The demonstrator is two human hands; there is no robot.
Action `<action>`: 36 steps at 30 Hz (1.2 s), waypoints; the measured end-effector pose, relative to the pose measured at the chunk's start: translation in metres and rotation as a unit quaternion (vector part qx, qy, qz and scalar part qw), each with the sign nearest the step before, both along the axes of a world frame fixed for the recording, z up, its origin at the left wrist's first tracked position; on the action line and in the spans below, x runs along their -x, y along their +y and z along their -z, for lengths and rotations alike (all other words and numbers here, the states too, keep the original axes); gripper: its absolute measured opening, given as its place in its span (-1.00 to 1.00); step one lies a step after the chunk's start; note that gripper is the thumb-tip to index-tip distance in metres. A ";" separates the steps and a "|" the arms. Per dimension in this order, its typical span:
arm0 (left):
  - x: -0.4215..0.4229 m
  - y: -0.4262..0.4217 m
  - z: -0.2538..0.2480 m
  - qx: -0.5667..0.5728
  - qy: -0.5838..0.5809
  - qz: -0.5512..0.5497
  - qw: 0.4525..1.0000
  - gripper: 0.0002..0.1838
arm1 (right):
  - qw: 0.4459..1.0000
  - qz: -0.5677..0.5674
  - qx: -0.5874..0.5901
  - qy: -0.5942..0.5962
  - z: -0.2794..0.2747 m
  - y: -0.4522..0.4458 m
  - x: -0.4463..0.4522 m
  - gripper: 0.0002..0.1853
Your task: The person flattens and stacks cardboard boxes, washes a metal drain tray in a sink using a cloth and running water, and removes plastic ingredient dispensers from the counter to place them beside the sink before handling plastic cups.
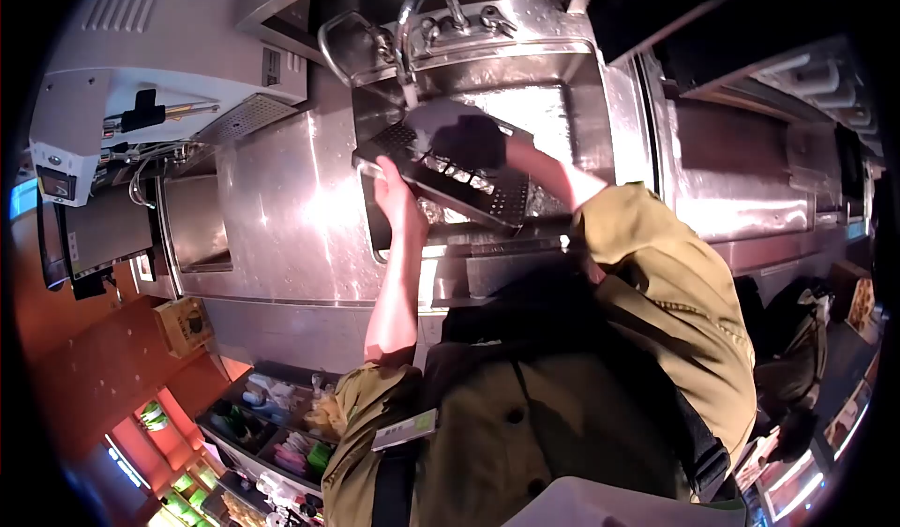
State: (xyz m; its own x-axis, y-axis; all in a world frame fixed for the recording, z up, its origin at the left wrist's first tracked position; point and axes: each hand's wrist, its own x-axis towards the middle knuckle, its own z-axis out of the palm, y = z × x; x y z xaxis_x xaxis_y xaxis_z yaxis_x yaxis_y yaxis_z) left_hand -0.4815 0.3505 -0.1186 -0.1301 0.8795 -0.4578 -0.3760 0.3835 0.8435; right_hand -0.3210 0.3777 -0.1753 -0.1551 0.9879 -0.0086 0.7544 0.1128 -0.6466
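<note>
My left hand [398, 199] grips the near-left edge of a black perforated tray [506, 206], its thumb over the rim. The tray is tilted over the steel sink [600, 105]. At the tray's upper face, my right hand [525, 159] has a dark grey cloth [459, 128] bunched against it; the cloth hides most of the fingers. The cloth lies just below the spout of the faucet [406, 58], where a bright stream of water seems to fall. Some slots in the tray's middle show light through them.
Left of the sink stretches a steel counter [291, 208] with a large grey machine [187, 58] behind it. A second steel basin [741, 171] sits to the right. Bins of packaged items [291, 433] stand low at the left. Shelving edges overhang at the upper right.
</note>
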 end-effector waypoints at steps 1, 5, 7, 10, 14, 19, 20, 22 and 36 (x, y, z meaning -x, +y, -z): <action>-0.004 0.007 -0.004 0.020 -0.022 -0.010 1.000 -0.57 | 0.999 -0.043 -0.014 -0.003 0.002 -0.003 0.023 -0.74; -0.029 0.018 -0.022 0.004 -0.210 0.023 0.978 -0.31 | 0.995 -0.092 -0.018 -0.042 0.019 0.024 0.064 -0.74; -0.032 0.024 -0.022 -0.014 -0.216 0.042 0.975 -0.34 | 0.994 -0.092 -0.008 -0.058 0.029 0.049 0.065 -0.74; -0.035 0.029 -0.022 0.009 -0.237 0.083 0.968 -0.47 | 0.993 -0.086 0.009 -0.083 0.045 0.075 0.056 -0.74; -0.050 0.015 -0.024 0.025 -0.097 -0.021 0.995 -0.51 | 0.989 -0.078 0.040 -0.123 0.070 0.082 0.027 -0.74; -0.044 0.004 -0.033 0.028 -0.095 -0.041 0.994 -0.37 | 0.975 -0.056 0.122 -0.177 0.116 0.060 -0.055 -0.74; -0.042 0.006 -0.037 0.040 -0.104 -0.040 0.993 -0.37 | 0.971 -0.054 0.139 -0.185 0.122 0.053 -0.073 -0.73; -0.036 0.004 -0.048 0.057 -0.114 -0.029 0.991 -0.35 | 0.957 -0.042 0.187 -0.217 0.128 0.041 -0.099 -0.73; -0.050 -0.023 -0.068 -0.225 0.042 -0.023 0.973 -0.56 | 0.944 0.028 -0.028 0.328 -0.151 -0.156 -0.083 -0.64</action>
